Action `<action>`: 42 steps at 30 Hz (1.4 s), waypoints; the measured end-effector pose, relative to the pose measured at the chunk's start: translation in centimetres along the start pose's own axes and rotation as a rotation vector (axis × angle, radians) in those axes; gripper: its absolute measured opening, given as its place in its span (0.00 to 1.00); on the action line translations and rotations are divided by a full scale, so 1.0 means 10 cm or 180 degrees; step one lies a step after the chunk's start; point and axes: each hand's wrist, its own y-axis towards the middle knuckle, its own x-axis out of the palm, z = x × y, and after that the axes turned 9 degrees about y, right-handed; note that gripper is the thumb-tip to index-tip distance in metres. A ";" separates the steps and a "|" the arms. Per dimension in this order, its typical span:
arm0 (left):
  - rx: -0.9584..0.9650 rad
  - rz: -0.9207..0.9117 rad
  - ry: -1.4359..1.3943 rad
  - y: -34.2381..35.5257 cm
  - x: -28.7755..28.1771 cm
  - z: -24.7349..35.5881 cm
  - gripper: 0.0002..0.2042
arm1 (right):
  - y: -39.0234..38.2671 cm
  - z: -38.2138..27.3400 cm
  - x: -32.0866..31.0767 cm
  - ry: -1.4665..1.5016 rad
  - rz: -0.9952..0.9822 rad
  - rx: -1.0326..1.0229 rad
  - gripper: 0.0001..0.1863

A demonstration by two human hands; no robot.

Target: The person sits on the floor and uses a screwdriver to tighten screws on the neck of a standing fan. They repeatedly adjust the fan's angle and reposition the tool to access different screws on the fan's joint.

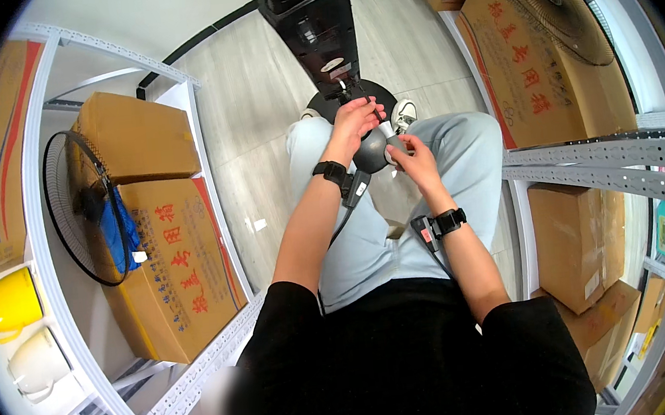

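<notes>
- Left hand (352, 123): just beside the near end of the glossy black, tapering column (320, 37); fingers loosely bent, partly spread. Cannot tell whether gripping or merely touching the thin dark shaft under the fingertips.
- Right hand (418, 162): nearer the wearer than the column, and right of its near end. Thumb and fingers closed around a slim grey-and-white handled tool (387, 130); exact kind not determinable.
- Position of tool: between both hands, near side of the column, right of its near end.
- Long axis of tool: slanting away from the wearer and leftward, from right fingers toward left fingertips and the column's near end. Contact with the column: cannot tell.
- Nearer to the column: left hand, by a clear margin. Farther: right hand, at the tool's near end.
- Beyond the hands, partly behind the column's near end: flat, round black base (382, 95).
- On the wearer's side of the column, below both hands in view: smooth, dark grey rounded body (370, 157). Join to the column not visible.
- Either side of the column's near end: light-coloured shoes (404, 114), partly hidden at left.
</notes>
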 end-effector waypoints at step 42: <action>0.0102 0.0135 -0.0480 0.15 -0.02 0.11 0.14 | 0.24 -0.04 0.00 0.1016 -0.0283 0.0145 0.23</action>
